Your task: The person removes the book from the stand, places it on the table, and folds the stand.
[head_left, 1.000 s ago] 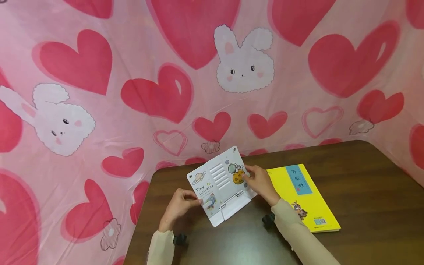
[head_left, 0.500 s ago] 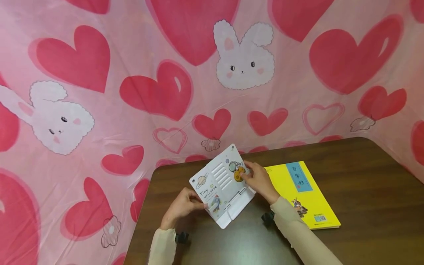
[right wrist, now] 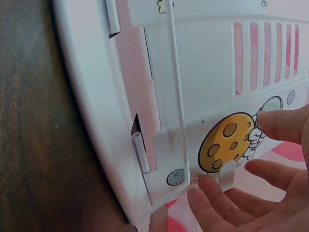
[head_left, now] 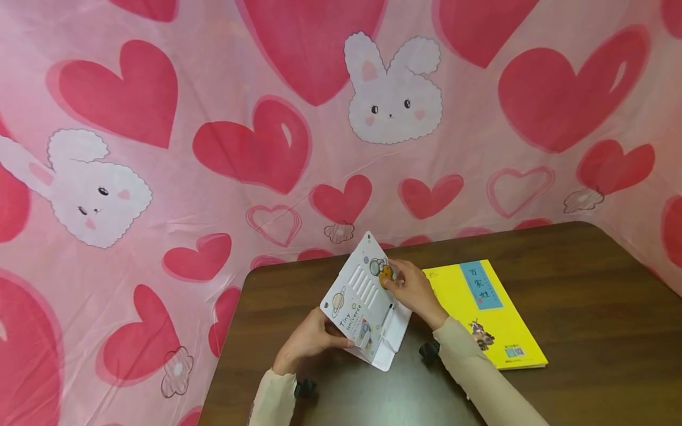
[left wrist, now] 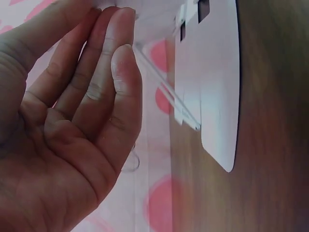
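A white book stand [head_left: 373, 310] printed with "Tiny universe", a planet, a rocket and an astronaut is held tilted over the table. My left hand [head_left: 309, 340] grips its left side, thumb on the front and fingers behind. On the opposite side, my right hand [head_left: 418, 293] pinches the edge with its thumb near the astronaut. The right wrist view shows the slots, the hinged lower ledge [right wrist: 91, 96] and a small clip [right wrist: 227, 175] beside the right fingers. A thin wire leg [left wrist: 166, 89] slants behind the stand in the left wrist view.
A yellow book [head_left: 508, 325] with a blue title panel lies on the dark wooden table [head_left: 597, 296], right beside my right forearm. Pink cloth [head_left: 224, 177] with hearts and rabbits hangs behind and left of the table.
The book stand has turned, its left side swinging rightward and toward me, so its face now looks narrower. My left hand has moved right with it; the right hand has stayed nearly in place.
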The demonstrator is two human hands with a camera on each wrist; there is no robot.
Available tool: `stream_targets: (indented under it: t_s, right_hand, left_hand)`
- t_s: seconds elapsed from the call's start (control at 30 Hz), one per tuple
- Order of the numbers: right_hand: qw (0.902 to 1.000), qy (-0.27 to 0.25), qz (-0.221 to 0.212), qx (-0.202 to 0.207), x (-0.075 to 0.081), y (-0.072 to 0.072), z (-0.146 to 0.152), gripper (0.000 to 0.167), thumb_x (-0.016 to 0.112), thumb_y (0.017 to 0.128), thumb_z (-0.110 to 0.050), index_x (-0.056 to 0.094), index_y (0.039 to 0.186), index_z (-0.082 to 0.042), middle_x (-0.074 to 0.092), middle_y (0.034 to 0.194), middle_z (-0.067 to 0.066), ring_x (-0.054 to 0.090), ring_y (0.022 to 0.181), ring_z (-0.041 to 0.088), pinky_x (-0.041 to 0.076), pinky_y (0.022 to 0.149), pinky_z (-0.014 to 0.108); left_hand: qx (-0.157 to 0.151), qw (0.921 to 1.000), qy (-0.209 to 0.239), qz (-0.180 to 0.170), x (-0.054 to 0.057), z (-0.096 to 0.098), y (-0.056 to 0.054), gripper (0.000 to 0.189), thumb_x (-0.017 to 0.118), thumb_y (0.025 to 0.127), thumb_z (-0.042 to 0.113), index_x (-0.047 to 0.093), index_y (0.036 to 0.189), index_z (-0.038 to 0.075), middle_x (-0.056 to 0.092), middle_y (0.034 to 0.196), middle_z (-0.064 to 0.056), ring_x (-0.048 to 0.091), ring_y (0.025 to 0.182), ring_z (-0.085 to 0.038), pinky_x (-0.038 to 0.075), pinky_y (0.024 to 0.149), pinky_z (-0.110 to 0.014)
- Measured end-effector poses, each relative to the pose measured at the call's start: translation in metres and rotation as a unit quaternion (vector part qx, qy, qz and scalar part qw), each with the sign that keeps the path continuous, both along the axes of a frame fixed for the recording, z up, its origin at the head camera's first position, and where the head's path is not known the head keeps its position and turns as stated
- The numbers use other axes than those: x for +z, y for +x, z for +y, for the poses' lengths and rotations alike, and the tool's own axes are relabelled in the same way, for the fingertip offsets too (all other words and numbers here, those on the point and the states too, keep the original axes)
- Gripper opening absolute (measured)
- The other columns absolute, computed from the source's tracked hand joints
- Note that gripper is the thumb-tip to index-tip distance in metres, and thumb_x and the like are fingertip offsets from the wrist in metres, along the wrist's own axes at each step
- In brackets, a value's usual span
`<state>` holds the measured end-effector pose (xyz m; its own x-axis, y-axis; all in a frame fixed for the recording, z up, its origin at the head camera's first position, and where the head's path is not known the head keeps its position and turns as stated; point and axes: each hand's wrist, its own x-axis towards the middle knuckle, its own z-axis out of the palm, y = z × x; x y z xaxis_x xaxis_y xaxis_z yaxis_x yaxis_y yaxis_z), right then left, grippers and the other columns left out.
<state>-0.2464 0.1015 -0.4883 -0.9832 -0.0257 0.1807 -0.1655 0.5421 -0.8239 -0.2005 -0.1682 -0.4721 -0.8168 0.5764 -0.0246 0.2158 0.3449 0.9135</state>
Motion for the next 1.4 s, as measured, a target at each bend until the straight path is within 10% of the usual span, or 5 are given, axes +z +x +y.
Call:
stream_targets:
  t_s: [0.77,1.27,1.4]
  right_hand:
    - [0.9996,-0.006,0.006,0.027,-0.002,0.0,0.001,0.049,0.068,0.098,-0.017,0.06,0.144,-0.003,0.043,0.161,0.028,0.051,0.141,0.051,0.055,0.103,0.056]
    - [0.9984,0.001,0.031,0.046,0.002,0.016,-0.001,0.048,0.067,0.098,-0.014,0.061,0.145,-0.006,0.068,0.138,0.02,0.069,0.118,0.038,0.058,0.099,0.055]
    - [0.9978,0.007,0.036,0.055,0.001,0.025,-0.002,0.049,0.069,0.097,-0.014,0.061,0.145,-0.006,0.067,0.14,0.021,0.07,0.115,0.037,0.06,0.095,0.054]
  left_hand:
    - [0.013,0.9893,-0.011,0.145,-0.011,0.063,0.022,0.042,0.089,0.082,0.013,0.073,0.12,0.007,0.08,0.113,-0.006,0.073,0.097,-0.007,0.062,0.084,-0.028]
    - [0.009,0.9903,-0.017,0.138,-0.018,0.061,0.012,0.035,0.089,0.082,0.013,0.077,0.115,0.008,0.081,0.106,-0.007,0.074,0.087,-0.004,0.06,0.074,-0.019]
    - [0.051,0.9872,-0.045,0.144,-0.024,0.053,0.007,0.025,0.086,0.084,0.011,0.08,0.108,0.008,0.082,0.096,-0.006,0.073,0.078,-0.005,0.059,0.07,-0.018]
